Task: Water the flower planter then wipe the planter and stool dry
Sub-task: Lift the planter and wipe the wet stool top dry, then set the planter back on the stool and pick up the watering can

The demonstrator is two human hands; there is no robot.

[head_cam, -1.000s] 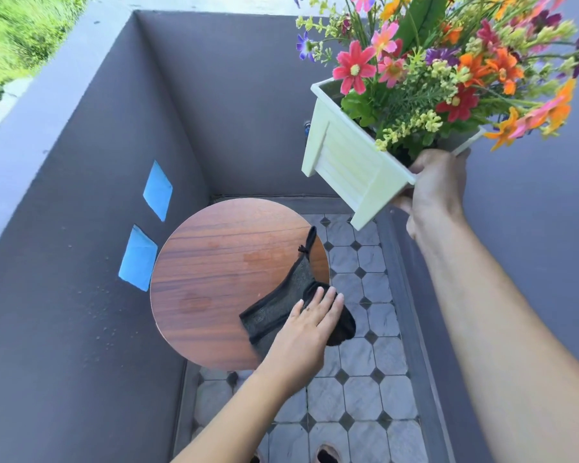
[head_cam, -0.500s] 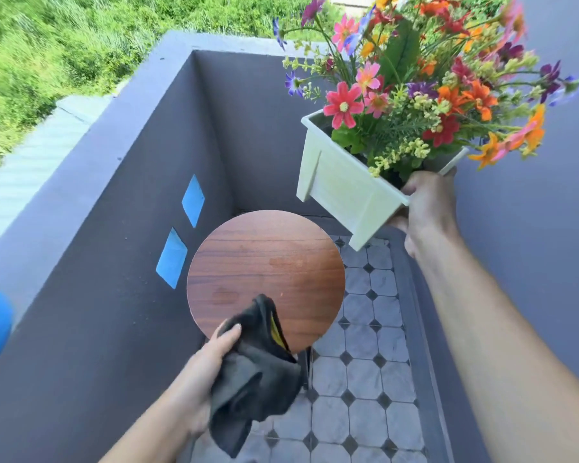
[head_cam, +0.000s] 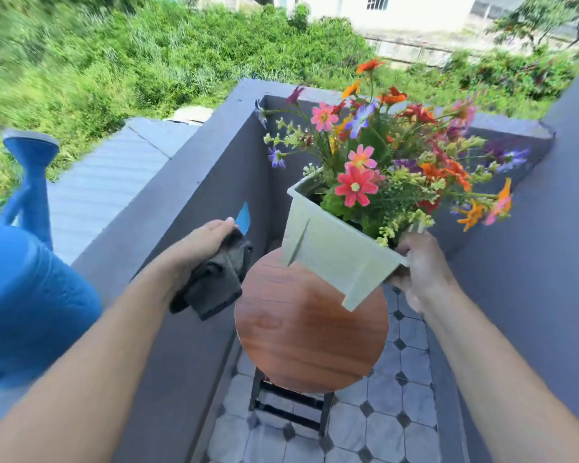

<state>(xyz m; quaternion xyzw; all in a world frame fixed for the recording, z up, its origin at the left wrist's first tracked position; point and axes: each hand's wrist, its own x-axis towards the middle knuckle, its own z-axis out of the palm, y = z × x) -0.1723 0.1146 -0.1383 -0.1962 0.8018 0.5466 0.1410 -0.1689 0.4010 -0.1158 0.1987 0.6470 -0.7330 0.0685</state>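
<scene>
At center frame, the left hand point(head_cam: 201, 242) grips a bunched dark cloth point(head_cam: 214, 282) in the air, left of the round wooden stool point(head_cam: 311, 339). Right of center, the right hand point(head_cam: 418, 269) grips the pale planter point(head_cam: 331, 255) by its rim, tilted above the stool. A blue watering can point(head_cam: 24, 282) fills the left edge.

Tilted white planter point(head_cam: 335, 252) above round wooden stool point(head_cam: 311, 339)

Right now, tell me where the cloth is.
In the head view, the cloth is left of centre, bunched in the left hand, just off the upper-left edge of the stool, across from the planter in the right hand.
</scene>
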